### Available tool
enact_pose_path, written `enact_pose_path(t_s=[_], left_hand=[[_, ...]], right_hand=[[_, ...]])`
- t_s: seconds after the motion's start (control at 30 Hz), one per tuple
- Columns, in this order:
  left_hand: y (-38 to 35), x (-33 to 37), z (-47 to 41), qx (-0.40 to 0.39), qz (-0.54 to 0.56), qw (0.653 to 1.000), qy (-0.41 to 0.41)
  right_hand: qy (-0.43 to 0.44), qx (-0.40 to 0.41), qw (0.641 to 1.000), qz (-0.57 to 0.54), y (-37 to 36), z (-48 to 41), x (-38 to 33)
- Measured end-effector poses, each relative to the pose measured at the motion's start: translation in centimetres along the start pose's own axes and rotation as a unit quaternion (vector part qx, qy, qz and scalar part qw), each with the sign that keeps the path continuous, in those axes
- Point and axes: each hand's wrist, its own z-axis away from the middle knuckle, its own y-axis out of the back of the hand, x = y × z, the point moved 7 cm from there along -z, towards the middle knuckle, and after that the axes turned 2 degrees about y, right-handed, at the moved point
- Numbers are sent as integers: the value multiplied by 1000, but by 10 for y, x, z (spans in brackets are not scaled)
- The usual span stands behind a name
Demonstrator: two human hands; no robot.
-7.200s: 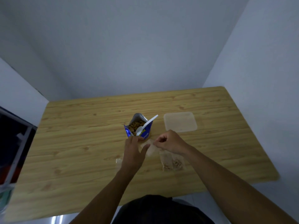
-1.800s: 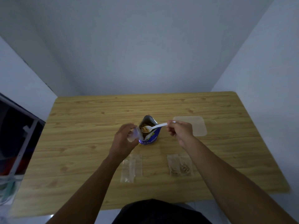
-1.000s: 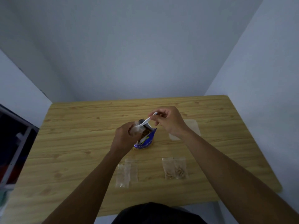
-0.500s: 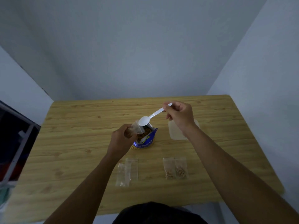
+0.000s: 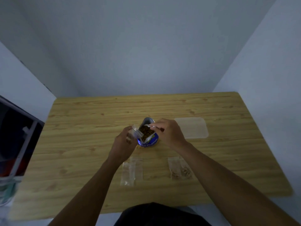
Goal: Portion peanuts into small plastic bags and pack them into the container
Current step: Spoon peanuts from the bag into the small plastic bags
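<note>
Head view, looking down. Fingers of the right hand [image 5: 169, 132] curl and pinch the white spoon [image 5: 150, 126] by its handle, with its bowl dipped into the open blue pouch [image 5: 147, 136] of peanuts. Fingers of the left hand [image 5: 124, 141] curl round a small clear bag [image 5: 135, 133], held mouth-up just left of the pouch rim. A few peanuts seem to sit in it (too blurred to be sure).

On the near side of the pouch, empty bags [image 5: 132, 170] lie flat a little to its left and filled bags [image 5: 180, 168] a little to its right. A pale, shallow container [image 5: 191, 128] sits right of the pouch, beyond the right hand, on the wooden table [image 5: 81, 128].

The bag is likely feather-light, limp, slick film, so it is best pinched open at the mouth. Peanuts are loose and will roll off a tipped spoon. The pouch looks soft-sided and could topple if nudged.
</note>
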Motion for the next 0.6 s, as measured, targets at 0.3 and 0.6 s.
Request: enact_pose_path(t_s=[0.3,0.6], left_hand=[[-5,-1,-2,-6,-62,995,-76],[-5,-4,-1,-9,-59,995,-79]], right_hand=[[-153,44,986,-56,6,-2,22],[-254,66,957,-120,11,3,28]])
